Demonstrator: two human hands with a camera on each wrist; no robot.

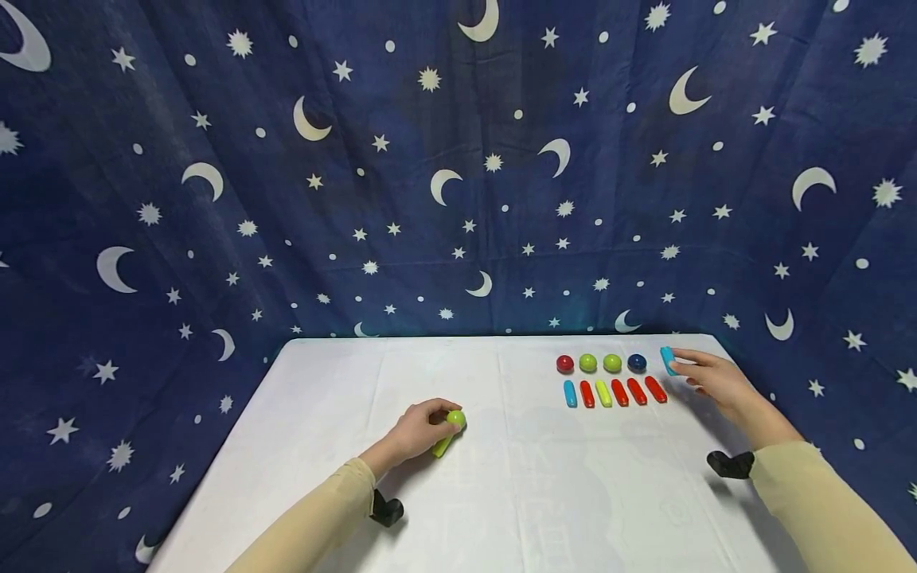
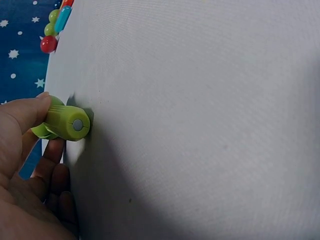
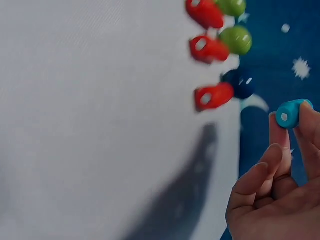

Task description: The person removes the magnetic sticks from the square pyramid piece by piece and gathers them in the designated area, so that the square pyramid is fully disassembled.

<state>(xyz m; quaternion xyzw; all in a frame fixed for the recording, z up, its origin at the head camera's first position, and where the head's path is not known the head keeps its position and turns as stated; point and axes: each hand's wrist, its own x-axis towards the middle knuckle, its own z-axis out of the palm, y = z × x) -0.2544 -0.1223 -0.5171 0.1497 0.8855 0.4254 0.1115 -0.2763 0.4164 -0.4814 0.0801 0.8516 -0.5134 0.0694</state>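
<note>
Near the middle of the table my left hand (image 1: 419, 430) pinches a lime-green ball (image 1: 455, 418) between thumb and fingers. A yellow-green magnetic stick (image 1: 442, 447) points from the ball towards me; in the left wrist view its round metal end (image 2: 77, 125) faces the camera and the ball is mostly hidden behind it. At the far right, my right hand (image 1: 719, 386) holds a light-blue magnetic stick (image 1: 668, 360) with thumb and fingertips. That stick (image 3: 290, 115) appears apart from the other pieces in the right wrist view.
A back row has a red ball (image 1: 564, 364), two green balls (image 1: 599, 363) and a dark-blue ball (image 1: 637, 363). In front lie a blue stick (image 1: 570, 394), a yellow stick (image 1: 603, 393) and several red sticks (image 1: 637, 391). A starry curtain (image 1: 401, 199) hangs behind the white table (image 1: 573, 493).
</note>
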